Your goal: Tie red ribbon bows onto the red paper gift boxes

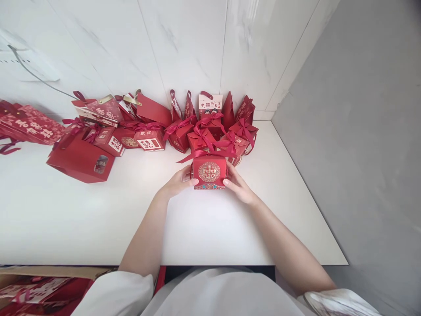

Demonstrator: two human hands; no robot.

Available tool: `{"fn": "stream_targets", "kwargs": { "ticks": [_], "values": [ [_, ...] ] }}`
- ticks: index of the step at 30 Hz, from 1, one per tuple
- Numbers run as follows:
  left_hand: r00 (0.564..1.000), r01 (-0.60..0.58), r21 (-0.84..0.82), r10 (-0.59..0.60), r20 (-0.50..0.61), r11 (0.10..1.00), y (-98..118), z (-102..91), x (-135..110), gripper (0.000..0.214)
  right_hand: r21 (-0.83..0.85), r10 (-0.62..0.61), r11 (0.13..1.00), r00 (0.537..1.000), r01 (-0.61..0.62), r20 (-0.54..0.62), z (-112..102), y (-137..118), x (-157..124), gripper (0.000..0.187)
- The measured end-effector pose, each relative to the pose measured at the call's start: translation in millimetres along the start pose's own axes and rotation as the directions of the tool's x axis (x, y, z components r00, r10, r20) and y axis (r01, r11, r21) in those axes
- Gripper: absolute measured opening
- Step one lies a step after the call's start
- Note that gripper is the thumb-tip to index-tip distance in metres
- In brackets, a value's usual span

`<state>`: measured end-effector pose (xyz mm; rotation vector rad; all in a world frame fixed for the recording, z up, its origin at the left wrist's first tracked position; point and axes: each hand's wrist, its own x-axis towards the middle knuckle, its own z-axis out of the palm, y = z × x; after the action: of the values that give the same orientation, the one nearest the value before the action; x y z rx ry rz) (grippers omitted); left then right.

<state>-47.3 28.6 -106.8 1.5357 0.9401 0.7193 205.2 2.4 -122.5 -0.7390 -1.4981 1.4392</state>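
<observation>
Evidently, the left hand [177, 183] and the right hand [240, 186] hold a red gift box [209, 173] between them, one at each side; it is at the near side of the ribboned boxes [200, 139] on the white bench [213, 232]; a larger red box [77, 159] lies farther left; an open carton [62, 271] is near left.

Loose pale short-sleeved top [217, 295], right sleeve [340, 303] perhaps dark-streaked.

One head-worn camera looks down across the table [210, 232]
</observation>
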Motion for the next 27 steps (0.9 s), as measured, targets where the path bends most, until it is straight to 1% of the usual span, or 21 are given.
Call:
{"fn": "stream_targets", "kwargs": {
  "ticks": [3, 6, 8, 11, 15, 20, 27],
  "values": [
    [0.998, -0.042, -0.038, 0.039, -0.056, 0.998, -11.6, 6.1, 7.8, 0.082, 0.007, -0.011, 1.0, 0.996, 0.011, -0.084, 3.9, 7.0, 2.9, 0.071],
    [0.988, -0.017, 0.027, 0.021, -0.151, 0.999, -22.8, 9.7, 12.7, 0.085, 0.0, 0.001, 1.0, 0.99, -0.001, -0.144, 5.3, 14.2, 6.7, 0.07],
    [0.984, -0.002, 0.069, 0.014, -0.176, 0.998, -28.0, 9.6, 14.1, 0.084, -0.006, 0.013, 1.0, 0.987, -0.014, -0.161, 4.9, 17.9, 8.7, 0.07],
    [0.986, -0.019, 0.101, 0.036, -0.162, 0.995, -30.6, 7.9, 14.3, 0.084, -0.008, 0.014, 1.0, 0.984, -0.015, -0.177, 3.9, 21.4, 10.5, 0.07],
    [0.987, -0.046, 0.132, 0.065, -0.147, 0.99, -28.3, 6.7, 13.7, 0.086, 0.032, 0.001, 0.999, 0.987, 0.004, -0.159, 3.4, 24.4, 11.4, 0.068],
    [0.99, -0.041, 0.164, 0.062, -0.128, 0.986, -25.5, 6.9, 12.4, 0.084, -0.002, 0.022, 1.0, 0.983, -0.023, -0.18, 3.1, 26.7, 11.6, 0.067],
    [0.992, -0.028, 0.198, 0.052, -0.118, 0.98, -28.0, 5.1, 11.6, 0.082, -0.001, 0.039, 0.999, 0.987, -0.039, -0.159, 0.4, 27.4, 10.7, 0.063]
  ]
}}
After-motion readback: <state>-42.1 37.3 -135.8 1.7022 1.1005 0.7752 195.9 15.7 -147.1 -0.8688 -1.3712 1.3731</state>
